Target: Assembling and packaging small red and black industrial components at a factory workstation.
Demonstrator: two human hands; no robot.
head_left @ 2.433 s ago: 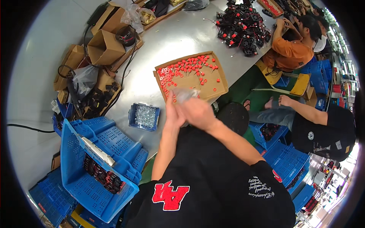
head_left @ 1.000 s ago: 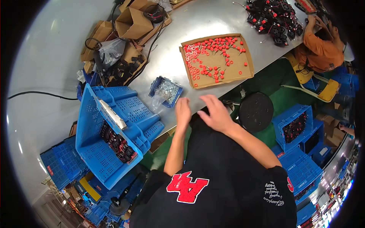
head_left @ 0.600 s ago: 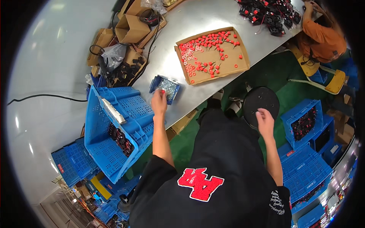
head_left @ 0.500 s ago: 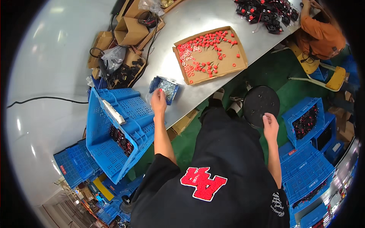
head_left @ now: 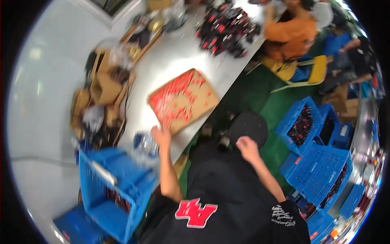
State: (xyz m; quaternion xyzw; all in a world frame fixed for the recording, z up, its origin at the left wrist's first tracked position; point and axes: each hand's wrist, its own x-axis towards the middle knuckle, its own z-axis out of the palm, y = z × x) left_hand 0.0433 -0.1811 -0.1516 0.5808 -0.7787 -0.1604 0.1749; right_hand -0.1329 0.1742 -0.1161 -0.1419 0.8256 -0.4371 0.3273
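My left hand (head_left: 161,137) is over the metal table, between the near corner of a shallow cardboard tray (head_left: 199,105) and a small blue bin (head_left: 139,142). Motion smears its fingers, so whether they hold anything is unclear. Many small red parts (head_left: 178,86) are spread in the tray, thickest along its left and far sides. Shiny small pieces, too blurred to name, fill the blue bin. Off the table's edge, my right hand (head_left: 248,147) hovers by a round black stool (head_left: 248,129). Its fingers are curled together, and anything inside them is hidden.
A large blue crate (head_left: 91,191) stands at the left by the table. Cardboard boxes (head_left: 106,90) and plastic bags line the wall. Black and red parts (head_left: 227,30) are heaped at the far end, near a person in orange (head_left: 290,32). More blue crates (head_left: 315,166) are at the right.
The whole view has shifted and blurred. My left hand has left the small blue bin and come to the tray's near corner. My right hand stays by the stool.
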